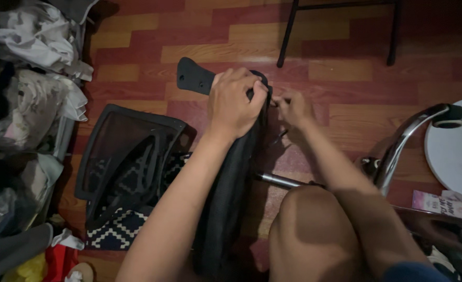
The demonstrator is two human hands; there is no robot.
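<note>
so left hand (237, 102) is clenching the top edge of the black seat pad (226, 198), which is standing on edge between the knees on the wood floor (346, 68). right hand (293, 107) is pinching something small at the pad's edge, too dark to tell what. looks like a fastening step on a chair part; next move is calling for steady bracing and fine fingertip work. mesh backrest (129, 156) is lying to the left, chrome chair base (403, 141) to the right.

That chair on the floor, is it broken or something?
It lies in pieces: the mesh back flat on the floor, the chrome base tipped sideways, and the seat on edge under the left hand.
</note>
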